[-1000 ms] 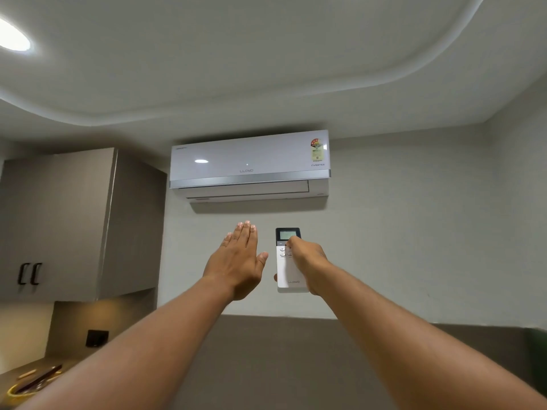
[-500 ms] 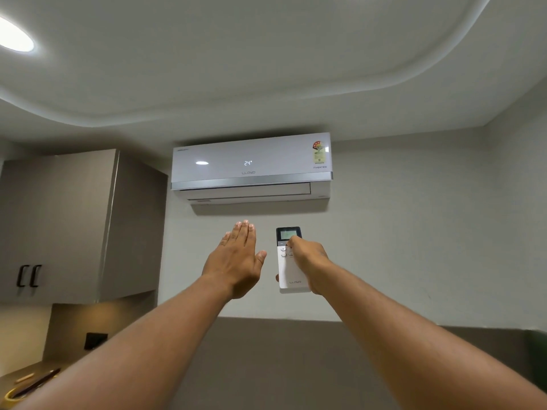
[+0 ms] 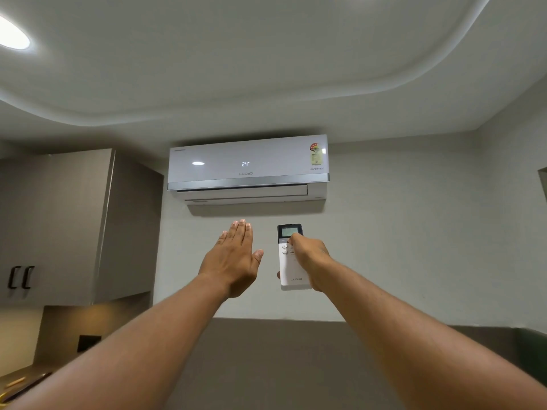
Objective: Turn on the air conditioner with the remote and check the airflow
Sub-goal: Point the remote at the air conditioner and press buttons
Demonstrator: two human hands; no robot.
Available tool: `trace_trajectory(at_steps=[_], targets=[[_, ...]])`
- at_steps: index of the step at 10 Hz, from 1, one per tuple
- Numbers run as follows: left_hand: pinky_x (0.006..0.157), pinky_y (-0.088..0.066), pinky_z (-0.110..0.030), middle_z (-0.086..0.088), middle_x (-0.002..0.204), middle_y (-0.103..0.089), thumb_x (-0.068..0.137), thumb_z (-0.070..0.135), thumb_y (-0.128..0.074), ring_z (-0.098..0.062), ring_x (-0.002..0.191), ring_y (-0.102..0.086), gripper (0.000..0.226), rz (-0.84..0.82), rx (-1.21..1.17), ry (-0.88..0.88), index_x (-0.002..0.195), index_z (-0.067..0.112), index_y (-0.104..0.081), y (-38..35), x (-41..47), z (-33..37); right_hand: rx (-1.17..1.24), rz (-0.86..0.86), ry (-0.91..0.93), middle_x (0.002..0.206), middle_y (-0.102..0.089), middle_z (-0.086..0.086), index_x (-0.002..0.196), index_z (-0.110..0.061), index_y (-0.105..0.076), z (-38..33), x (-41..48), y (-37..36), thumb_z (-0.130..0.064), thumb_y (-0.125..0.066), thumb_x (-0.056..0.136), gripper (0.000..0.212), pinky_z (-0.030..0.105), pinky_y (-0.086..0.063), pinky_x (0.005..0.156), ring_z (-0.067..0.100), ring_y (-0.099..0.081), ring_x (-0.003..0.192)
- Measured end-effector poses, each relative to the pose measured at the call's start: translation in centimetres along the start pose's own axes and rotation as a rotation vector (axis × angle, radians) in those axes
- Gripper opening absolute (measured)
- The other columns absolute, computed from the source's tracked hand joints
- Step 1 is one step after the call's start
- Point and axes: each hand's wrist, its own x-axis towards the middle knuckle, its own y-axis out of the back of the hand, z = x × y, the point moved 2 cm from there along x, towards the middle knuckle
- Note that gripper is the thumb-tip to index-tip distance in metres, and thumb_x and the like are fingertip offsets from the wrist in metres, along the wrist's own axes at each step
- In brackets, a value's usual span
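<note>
Pale wall at the far side, darker panel along its lower part. Grey wall cabinet on the left with two black handles. Stepped white ceiling, round ceiling light lit at far left.

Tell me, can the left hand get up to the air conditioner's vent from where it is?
Probably yes: the left hand is open, holds nothing, and only bare wall shows between it and the vent.
</note>
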Motion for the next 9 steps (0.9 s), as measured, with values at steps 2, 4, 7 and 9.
trace_trajectory(at_steps=[2, 4, 7, 9], targets=[[0.116, 0.004, -0.032, -0.008, 0.162, 0.007, 0.099, 0.047, -0.014, -0.019, 0.148, 0.008, 0.068, -0.001, 0.006, -0.002, 0.153, 0.01, 0.004, 0.3, -0.4, -0.6, -0.009, 0.005, 0.001, 0.125, -0.079, 0.021, 0.089, -0.019, -0.058, -0.1, -0.4, -0.2, -0.028, -0.051, 0.098, 0.015, 0.052, -0.061, 0.109, 0.046, -0.078, 0.115], [0.116, 0.004, -0.032, -0.008, 0.162, 0.007, 0.099, 0.048, -0.014, -0.02, 0.148, 0.007, 0.068, 0.004, 0.009, 0.001, 0.153, 0.01, 0.003, 0.4, -0.6, -1.2, -0.015, 0.003, 0.005, 0.125, -0.079, 0.021, 0.089, -0.019, -0.058, -0.3, -0.8, -0.9, -0.029, -0.052, 0.099, 0.016, 0.052, -0.061, 0.108, 0.046, -0.078, 0.115], [0.117, 0.002, -0.033, -0.008, 0.162, 0.008, 0.099, 0.048, -0.014, -0.02, 0.148, 0.008, 0.068, -0.001, 0.007, 0.005, 0.153, 0.01, 0.004, 0.9, -0.8, -1.9, -0.04, 0.0, 0.012, 0.126, -0.078, 0.022, 0.102, -0.015, -0.061, -0.6, -0.9, -1.8, -0.03, -0.052, 0.101, 0.017, 0.051, -0.06, 0.11, 0.045, -0.077, 0.117], [0.116, 0.003, -0.034, -0.008, 0.162, 0.007, 0.099, 0.047, -0.014, -0.02, 0.148, 0.007, 0.068, 0.002, 0.012, 0.008, 0.153, 0.009, 0.003, 1.1, -0.9, -2.3, -0.031, -0.004, 0.013, 0.127, -0.078, 0.022, 0.105, -0.014, -0.062, -0.8, -0.9, -1.9, -0.029, -0.052, 0.1, 0.018, 0.052, -0.061, 0.109, 0.046, -0.077, 0.117]])
